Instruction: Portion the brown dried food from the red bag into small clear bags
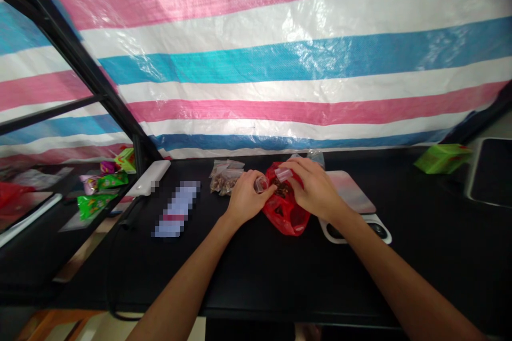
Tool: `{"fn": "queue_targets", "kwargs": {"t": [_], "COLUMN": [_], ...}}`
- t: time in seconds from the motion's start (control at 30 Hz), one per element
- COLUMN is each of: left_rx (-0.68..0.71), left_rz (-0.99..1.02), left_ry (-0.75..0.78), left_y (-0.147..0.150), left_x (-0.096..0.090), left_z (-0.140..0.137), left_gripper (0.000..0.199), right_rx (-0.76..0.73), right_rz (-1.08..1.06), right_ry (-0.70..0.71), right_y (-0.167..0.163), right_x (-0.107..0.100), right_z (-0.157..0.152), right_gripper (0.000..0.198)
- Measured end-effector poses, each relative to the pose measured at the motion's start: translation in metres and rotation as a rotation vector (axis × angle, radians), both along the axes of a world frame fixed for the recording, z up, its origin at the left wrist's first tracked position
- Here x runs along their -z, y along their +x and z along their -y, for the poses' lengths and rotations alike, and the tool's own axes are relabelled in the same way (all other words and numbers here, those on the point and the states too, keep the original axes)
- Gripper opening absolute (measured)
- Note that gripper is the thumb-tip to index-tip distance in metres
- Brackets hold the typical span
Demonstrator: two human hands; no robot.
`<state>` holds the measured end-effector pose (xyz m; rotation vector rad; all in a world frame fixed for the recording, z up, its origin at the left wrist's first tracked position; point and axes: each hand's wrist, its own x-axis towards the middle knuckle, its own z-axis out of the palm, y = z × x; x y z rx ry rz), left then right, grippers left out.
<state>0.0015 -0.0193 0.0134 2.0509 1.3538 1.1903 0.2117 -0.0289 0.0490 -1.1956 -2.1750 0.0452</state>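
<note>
My left hand (248, 197) is closed around a small clear round container (261, 184), its rim facing the other hand. In my right hand (314, 186), the fingers pinch a small clear cylindrical piece (283, 174), possibly a plastic cup or lid; its kind is hard to make out. Below and between both hands lies an open red plastic bag (288, 221) with small brown bits (282, 188) inside. To the left of my left hand are several small clear zip bags (226, 178) filled with brown bits. Beside my right wrist sits a white scale-like device (352, 192), partly covered by my forearm.
A pixelated phone-like item (178, 210) and a white power strip (150, 178) lie to the left. Green packets (96, 205) rest past the black frame post (138, 154). At the right stand a green box (443, 158) and a dark-screened device (490, 170). Striped sheeting (280, 64) hangs behind.
</note>
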Motion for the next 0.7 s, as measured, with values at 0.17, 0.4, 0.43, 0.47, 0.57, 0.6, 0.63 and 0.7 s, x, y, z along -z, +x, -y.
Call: {"fn": "queue_targets", "kwargs": {"t": [0.17,0.4,0.43,0.47,0.57,0.6,0.63,0.7], "left_rx": [0.080,0.176,0.175,0.172,0.153,0.146,0.141,0.141], "left_rz": [0.186,0.395,0.417,0.441,0.534,0.572,0.610,0.677], "left_ry": [-0.174,-0.415,-0.415,-0.415,-0.444,-0.469,-0.497,-0.535], "left_y": [0.001,0.004,0.005,0.005,0.007,0.007,0.008,0.010], "left_x": [0.009,0.005,0.003,0.001,-0.001,-0.001,0.000,0.002], "left_z": [-0.003,-0.003,-0.002,-0.002,-0.001,-0.001,-0.002,-0.002], "left_gripper": [0.020,0.024,0.025,0.025,0.027,0.029,0.030,0.032], "right_rx": [0.035,0.123,0.119,0.113,0.097,0.090,0.085,0.077], "right_rz": [0.242,0.354,0.358,0.356,0.341,0.339,0.338,0.344], "right_ry": [-0.109,-0.111,-0.114,-0.117,-0.134,-0.141,-0.146,-0.146], "right_y": [0.011,0.012,0.012,0.012,0.009,0.007,0.006,0.002], "right_x": [0.004,0.006,0.006,0.006,0.009,0.010,0.011,0.013], "right_z": [-0.003,-0.002,-0.002,-0.002,-0.001,-0.001,-0.001,0.000], "right_gripper": [0.029,0.028,0.028,0.029,0.023,0.020,0.019,0.021]}}
